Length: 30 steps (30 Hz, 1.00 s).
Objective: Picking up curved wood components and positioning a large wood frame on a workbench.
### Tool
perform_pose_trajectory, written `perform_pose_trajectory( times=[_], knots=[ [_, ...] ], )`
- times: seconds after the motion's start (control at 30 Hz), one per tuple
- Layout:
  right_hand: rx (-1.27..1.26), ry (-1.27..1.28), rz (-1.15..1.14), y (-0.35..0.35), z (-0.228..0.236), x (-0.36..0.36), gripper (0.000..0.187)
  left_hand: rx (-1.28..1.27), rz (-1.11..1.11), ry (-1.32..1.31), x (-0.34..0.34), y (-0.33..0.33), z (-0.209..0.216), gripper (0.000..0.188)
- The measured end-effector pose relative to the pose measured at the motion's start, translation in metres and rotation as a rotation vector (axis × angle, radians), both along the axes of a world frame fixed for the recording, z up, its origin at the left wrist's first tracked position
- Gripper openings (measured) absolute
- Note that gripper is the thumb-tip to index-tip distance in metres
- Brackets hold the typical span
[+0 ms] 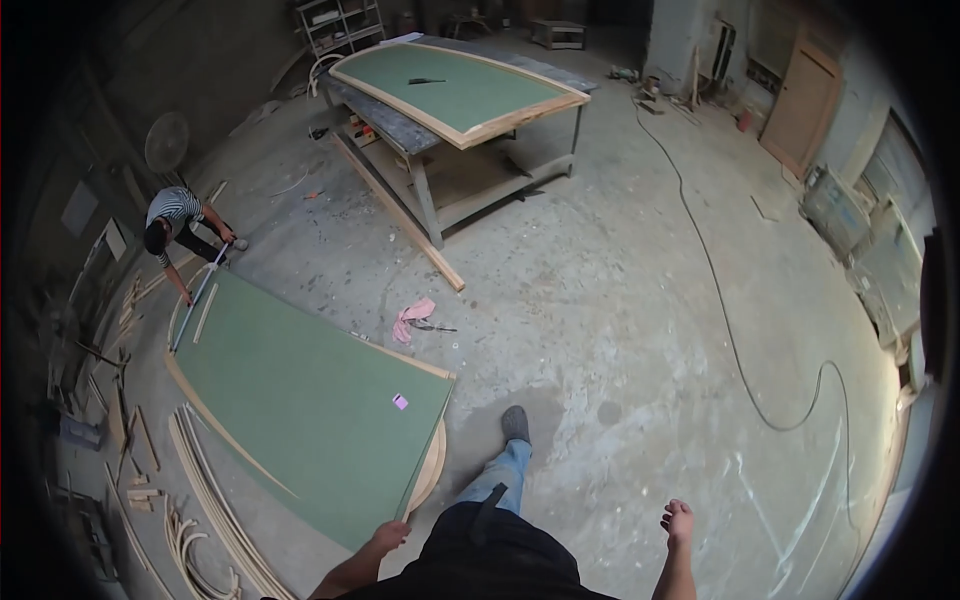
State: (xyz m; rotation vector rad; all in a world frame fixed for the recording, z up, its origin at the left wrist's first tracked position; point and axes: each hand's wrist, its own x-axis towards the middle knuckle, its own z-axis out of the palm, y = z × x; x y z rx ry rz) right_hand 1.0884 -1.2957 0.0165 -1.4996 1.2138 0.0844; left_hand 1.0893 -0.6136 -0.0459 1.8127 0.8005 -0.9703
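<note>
flr (620, 330): grn panel (310, 380), pink cloth (412, 318), dk cable (779, 429) | tbl (390, 124): wd-framed grn top (475, 95)

My forearms (345, 577) are cut off by the lower edge. Contact between my left grip (391, 536) and the green panel (310, 390) cannot be determined. The purple item (400, 402) on that panel is too small to identify.

Muted light, brighter at right; black, distorted fisheye rim

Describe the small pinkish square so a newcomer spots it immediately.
Start at the large green panel left of the camera wearer's shoe. The pinkish square lies on it, toward its right end. Straight edges distinguish it from the crumpled pink cloth on the floor.
</note>
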Motion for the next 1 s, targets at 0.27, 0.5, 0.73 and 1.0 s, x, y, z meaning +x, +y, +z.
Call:
perform_pose_trajectory(
  times=[0.27, 0.5, 0.73, 1.0],
  knots=[
    [0.198, 0.277, 0.324, 0.005, -0.018, 0.189, 0.027, -0.113, -0.083, 0.032, 0.238, -0.086, -0.034, 0.035],
    [0.337, 0.344, 0.201, -0.009, -0.032, 0.315, 0.028, -0.101, 0.05, -0.572, 0.582, -0.173, 0.039, 0.032],
    [0.384, 0.43, 0.125, -0.08, -0.073, 0.472, 0.024, -0.065, 0.244, -0.384, 0.721, -0.207, 0.013, 0.03],
    [-0.478, -0.063, 1.318, -0.247, -0.139, 0.781, 0.041, 0.228, 0.086, -0.347, 0.803, -0.28, 0.039, 0.035]
  ],
)
